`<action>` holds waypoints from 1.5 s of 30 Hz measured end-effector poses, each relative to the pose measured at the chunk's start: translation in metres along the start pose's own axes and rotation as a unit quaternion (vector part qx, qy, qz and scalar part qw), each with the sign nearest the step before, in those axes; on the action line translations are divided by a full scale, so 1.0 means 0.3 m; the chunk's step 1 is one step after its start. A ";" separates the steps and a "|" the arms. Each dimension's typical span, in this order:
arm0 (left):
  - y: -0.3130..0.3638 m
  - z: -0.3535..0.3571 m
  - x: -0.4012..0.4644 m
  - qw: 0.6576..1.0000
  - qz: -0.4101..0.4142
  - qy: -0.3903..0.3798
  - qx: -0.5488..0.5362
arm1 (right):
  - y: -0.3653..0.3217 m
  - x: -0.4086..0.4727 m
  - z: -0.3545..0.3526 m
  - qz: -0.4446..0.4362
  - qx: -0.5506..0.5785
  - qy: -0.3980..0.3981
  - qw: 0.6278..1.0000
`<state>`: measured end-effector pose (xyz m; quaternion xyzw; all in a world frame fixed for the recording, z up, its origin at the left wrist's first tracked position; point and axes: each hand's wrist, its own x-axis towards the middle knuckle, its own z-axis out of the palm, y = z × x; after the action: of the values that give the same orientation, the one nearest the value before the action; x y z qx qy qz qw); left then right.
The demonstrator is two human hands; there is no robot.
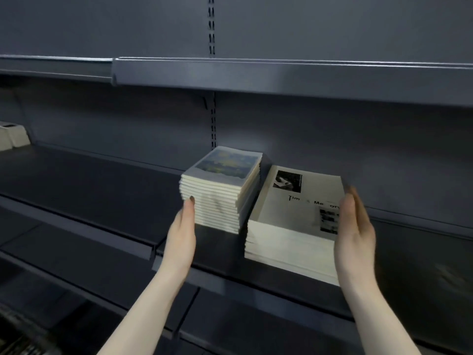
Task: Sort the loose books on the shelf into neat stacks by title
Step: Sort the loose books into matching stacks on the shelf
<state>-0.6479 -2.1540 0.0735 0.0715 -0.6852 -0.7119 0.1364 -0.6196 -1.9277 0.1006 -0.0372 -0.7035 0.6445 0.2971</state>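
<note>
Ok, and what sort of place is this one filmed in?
Probably a shop or stockroom: dark grey metal gondola shelves with slotted uprights, and two stacks of identical paperback books, a blue-covered stack and a cream-covered stack.

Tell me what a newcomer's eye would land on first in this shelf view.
Two pale stacks of books on the dark metal shelf stand out first: a taller, narrower stack with a painted cover on the left, and a wider, lower stack with a black-and-white cover close on its right. Next come the two bare hands, the left hand with fingers at the taller stack's left side and the right hand flat against the wider stack's right edge.
</note>
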 end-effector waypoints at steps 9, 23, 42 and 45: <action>0.029 -0.232 0.169 0.998 0.030 -0.047 0.021 | -0.065 -0.068 0.357 0.006 -0.020 -0.002 1.000; -0.012 -0.307 0.347 0.983 -0.087 -0.163 -0.006 | 0.017 -0.147 0.622 0.102 -0.034 0.021 0.994; -0.015 -0.109 0.524 0.971 -0.147 -0.187 -0.020 | 0.124 0.093 0.677 0.242 0.093 0.071 0.963; -0.027 -0.094 0.527 0.974 -0.143 -0.176 -0.012 | 0.138 0.111 0.678 0.248 0.110 0.069 0.960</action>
<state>-0.7913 -2.2269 0.0773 0.0407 -0.6722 -0.7339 -0.0884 -0.7555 -2.0862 0.0759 -0.2222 -0.5747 0.7672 0.1784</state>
